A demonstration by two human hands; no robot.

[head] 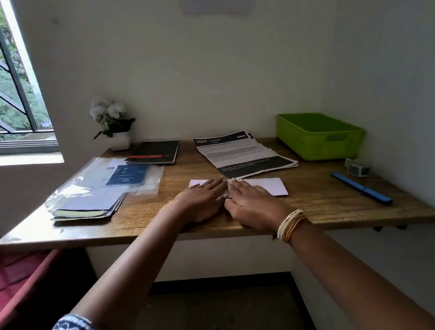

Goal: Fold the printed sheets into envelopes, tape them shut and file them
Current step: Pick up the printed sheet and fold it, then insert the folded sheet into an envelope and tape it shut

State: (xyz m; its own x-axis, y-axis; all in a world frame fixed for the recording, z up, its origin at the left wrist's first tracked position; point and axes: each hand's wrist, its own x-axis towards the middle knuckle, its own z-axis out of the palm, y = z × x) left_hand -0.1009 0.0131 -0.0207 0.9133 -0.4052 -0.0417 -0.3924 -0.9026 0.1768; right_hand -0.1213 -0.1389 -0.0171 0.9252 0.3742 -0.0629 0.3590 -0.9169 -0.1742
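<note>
A white folded sheet [268,185] lies on the wooden desk [313,201] near its front edge. My left hand [201,199] lies flat on its left part with straight fingers. My right hand [252,204] presses flat on the middle of the sheet, fingers pointing away from me. Both hands hide most of the paper; only a left corner and the right end show. Behind it lies a stack of printed sheets [240,154] with black bands. A roll of tape [359,167] sits at the right by the wall.
A green plastic bin [318,136] stands at the back right corner. A blue pen [360,186] lies near the right edge. A clear folder of papers [102,186], a black notebook [157,152] and a potted white flower [114,123] occupy the left and back.
</note>
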